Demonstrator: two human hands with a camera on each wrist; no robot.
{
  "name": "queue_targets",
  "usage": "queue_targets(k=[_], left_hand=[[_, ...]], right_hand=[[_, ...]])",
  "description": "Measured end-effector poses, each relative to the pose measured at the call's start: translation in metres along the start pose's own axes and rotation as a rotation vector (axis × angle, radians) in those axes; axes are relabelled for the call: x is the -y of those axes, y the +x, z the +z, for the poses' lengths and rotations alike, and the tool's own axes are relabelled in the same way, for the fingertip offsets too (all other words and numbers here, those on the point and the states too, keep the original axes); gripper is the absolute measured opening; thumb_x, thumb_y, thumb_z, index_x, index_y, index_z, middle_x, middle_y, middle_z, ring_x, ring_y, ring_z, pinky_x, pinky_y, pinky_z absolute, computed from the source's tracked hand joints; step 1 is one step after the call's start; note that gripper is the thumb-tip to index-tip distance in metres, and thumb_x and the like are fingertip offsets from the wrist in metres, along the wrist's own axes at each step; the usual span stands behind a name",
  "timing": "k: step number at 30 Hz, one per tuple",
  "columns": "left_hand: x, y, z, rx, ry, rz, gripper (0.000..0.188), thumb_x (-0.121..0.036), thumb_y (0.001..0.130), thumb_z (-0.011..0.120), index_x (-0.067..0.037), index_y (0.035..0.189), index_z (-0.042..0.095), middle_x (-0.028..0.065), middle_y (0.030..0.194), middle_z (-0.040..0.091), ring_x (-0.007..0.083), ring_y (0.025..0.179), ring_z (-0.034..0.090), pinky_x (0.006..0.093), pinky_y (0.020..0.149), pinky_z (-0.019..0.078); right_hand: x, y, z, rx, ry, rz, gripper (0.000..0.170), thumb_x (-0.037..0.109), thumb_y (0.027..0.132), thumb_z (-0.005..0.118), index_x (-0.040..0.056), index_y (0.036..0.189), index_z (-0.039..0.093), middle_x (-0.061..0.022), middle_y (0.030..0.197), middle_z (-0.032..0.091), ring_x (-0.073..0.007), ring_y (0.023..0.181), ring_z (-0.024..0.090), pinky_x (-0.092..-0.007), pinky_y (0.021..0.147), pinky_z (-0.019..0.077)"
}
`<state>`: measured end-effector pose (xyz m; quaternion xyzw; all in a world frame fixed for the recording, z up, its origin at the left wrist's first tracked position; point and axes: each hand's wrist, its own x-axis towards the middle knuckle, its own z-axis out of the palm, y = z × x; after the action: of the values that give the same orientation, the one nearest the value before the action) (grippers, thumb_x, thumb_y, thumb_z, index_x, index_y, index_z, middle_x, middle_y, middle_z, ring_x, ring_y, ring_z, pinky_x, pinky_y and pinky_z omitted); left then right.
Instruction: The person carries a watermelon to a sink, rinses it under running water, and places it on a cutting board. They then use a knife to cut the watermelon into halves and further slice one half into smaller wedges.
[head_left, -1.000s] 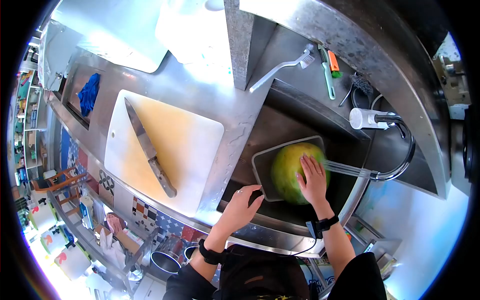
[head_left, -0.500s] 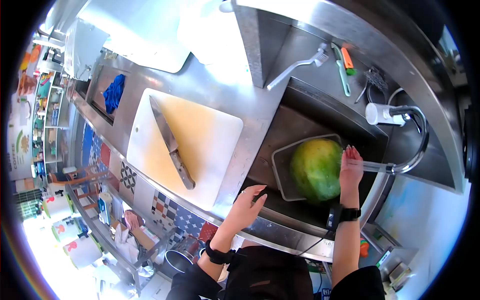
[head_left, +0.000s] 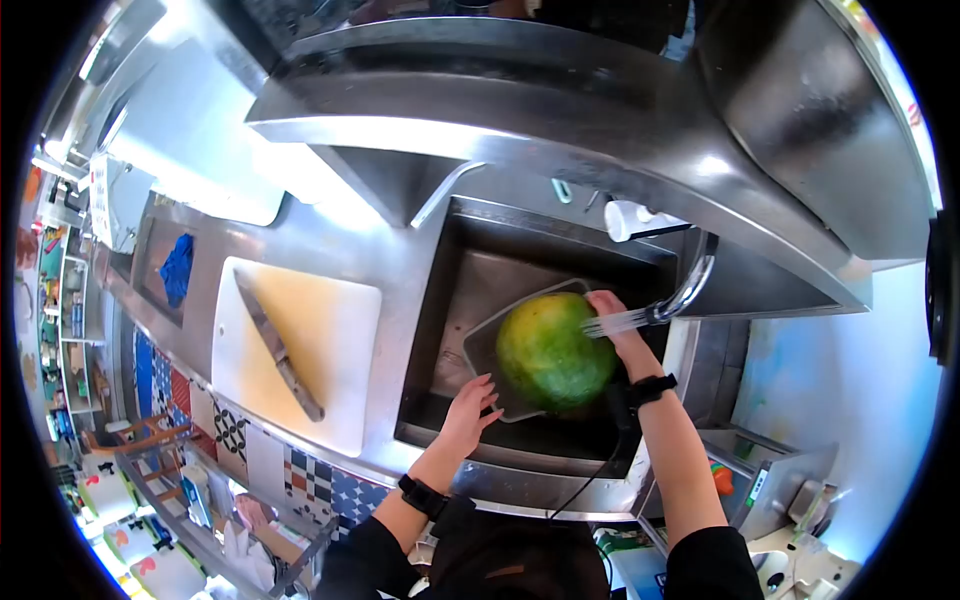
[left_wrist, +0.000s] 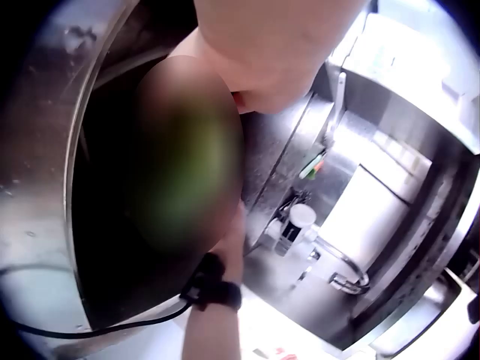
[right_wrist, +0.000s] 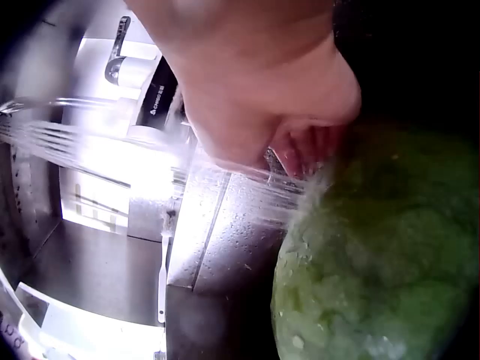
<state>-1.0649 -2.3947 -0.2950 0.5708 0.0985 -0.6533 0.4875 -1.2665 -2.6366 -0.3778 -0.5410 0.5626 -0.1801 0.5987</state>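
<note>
A large, roundish green-and-yellow fruit (head_left: 556, 352) with wet skin sits in a clear rectangular tub (head_left: 482, 345) inside the sink. My right hand (head_left: 617, 318) lies along its far right side, touching the skin with the fingers. Water from the faucet (head_left: 690, 290) sprays onto the fruit beside that hand; the right wrist view shows the streams passing under the hand and splashing on the green skin (right_wrist: 375, 255). Over the sink's near left part, my left hand (head_left: 468, 415) holds nothing, its fingers loosely bent beside the tub. The fruit looks blurred in the left wrist view.
Left of the sink (head_left: 455, 255), a large knife (head_left: 282, 355) lies on a white cutting board (head_left: 345, 340). A blue cloth (head_left: 177, 270) lies farther left. The metal shelf (head_left: 500, 100) overhangs the sink's back, partly covering the brushes. A cable runs from my right wrist.
My right hand has gone from the fruit's top to its far right side, passing through the water. The fruit has turned, showing more green. The left hand has come closer to the tub.
</note>
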Motion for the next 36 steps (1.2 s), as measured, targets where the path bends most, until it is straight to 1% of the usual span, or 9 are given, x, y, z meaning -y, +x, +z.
queue_targets(k=[6,10,18,21,23,24,27,29,36], left_hand=[[0.007,0.064,-0.003,0.014,0.171,-0.186,0.057,-0.032,0.092,0.05,-0.013,0.142,0.03,0.0078,0.143,0.031,0.0316,0.128,0.032,0.046,0.101,0.0365],[-0.003,0.106,0.003,-0.05,0.125,-0.309,0.066,-0.049,0.092,0.044,-0.014,0.144,0.024,0.0082,0.147,0.026,0.033,0.132,0.028,0.0534,0.105,0.0245],[0.02,0.118,0.018,0.137,-0.032,-0.304,0.081,-0.074,0.085,0.025,-0.016,0.141,0.033,0.01,0.145,0.033,0.0306,0.134,0.03,0.0536,0.107,0.0228],[0.012,0.115,0.022,0.12,-0.091,-0.293,0.079,-0.073,0.084,0.025,-0.017,0.137,0.042,0.0105,0.141,0.04,0.0313,0.129,0.037,0.0524,0.105,0.0278],[0.018,0.124,0.008,0.061,-0.129,-0.316,0.073,-0.069,0.086,0.026,-0.018,0.135,0.044,0.0093,0.14,0.041,0.0305,0.126,0.04,0.0531,0.103,0.0301],[0.013,0.123,0.01,0.066,-0.104,-0.276,0.071,-0.068,0.087,0.027,-0.017,0.133,0.046,0.0096,0.138,0.044,0.0296,0.125,0.042,0.0506,0.103,0.0317],[0.004,0.115,0.017,0.071,-0.017,-0.209,0.068,-0.064,0.088,0.032,-0.013,0.129,0.049,0.0102,0.132,0.049,0.0271,0.12,0.047,0.0436,0.101,0.0359],[-0.002,0.112,0.025,0.085,0.055,-0.214,0.066,-0.062,0.088,0.035,-0.011,0.127,0.05,0.0101,0.128,0.053,0.0254,0.117,0.049,0.0395,0.1,0.038],[-0.009,0.079,0.054,-0.035,0.393,0.175,0.056,-0.039,0.093,0.041,-0.009,0.14,0.036,0.0141,0.133,0.046,0.023,0.121,0.044,0.0315,0.1,0.0344]], right_hand=[[-0.084,0.061,-0.011,0.112,-0.494,-0.038,0.061,0.053,0.089,0.047,0.0036,0.124,0.053,-0.019,0.121,0.057,-0.033,0.116,0.052,-0.0359,0.097,0.0382],[-0.002,0.027,-0.006,0.084,-0.517,0.214,0.066,0.058,0.087,0.043,0.0032,0.122,0.056,-0.0204,0.124,0.055,-0.0358,0.115,0.051,-0.0352,0.097,0.0388],[-0.05,0.043,0.008,0.243,-0.937,0.002,0.062,0.038,0.087,0.045,0.025,0.144,0.027,-0.012,0.151,0.023,-0.0364,0.136,0.026,-0.0647,0.106,0.0151],[-0.062,0.022,0.022,0.042,-0.799,-0.064,0.063,0.045,0.089,0.045,0.0127,0.141,0.033,-0.0179,0.146,0.03,-0.0353,0.134,0.03,-0.0532,0.109,0.0188],[0.001,-0.024,0.035,-0.003,-0.453,0.244,0.063,0.048,0.092,0.04,0.0058,0.138,0.035,-0.0211,0.143,0.035,-0.0354,0.133,0.032,-0.0465,0.11,0.022],[0.001,-0.03,0.038,-0.056,-0.532,0.211,0.066,0.051,0.093,0.037,-0.0011,0.132,0.041,-0.0246,0.137,0.042,-0.0373,0.13,0.035,-0.039,0.108,0.0263],[-0.002,-0.039,0.02,0.039,-0.49,0.174,0.058,0.045,0.094,0.04,-0.0004,0.129,0.046,-0.0238,0.136,0.044,-0.0366,0.128,0.039,-0.0382,0.105,0.0303],[-0.054,-0.05,0.016,-0.058,-0.122,0.135,0.051,0.038,0.094,0.045,0.0013,0.13,0.047,-0.0202,0.134,0.048,-0.0324,0.125,0.043,-0.0352,0.102,0.0338],[-0.031,-0.126,0.018,-0.312,0.457,0.185,0.052,0.031,0.094,0.049,0.004,0.137,0.038,-0.0159,0.135,0.045,-0.024,0.123,0.043,-0.0301,0.103,0.0318]])
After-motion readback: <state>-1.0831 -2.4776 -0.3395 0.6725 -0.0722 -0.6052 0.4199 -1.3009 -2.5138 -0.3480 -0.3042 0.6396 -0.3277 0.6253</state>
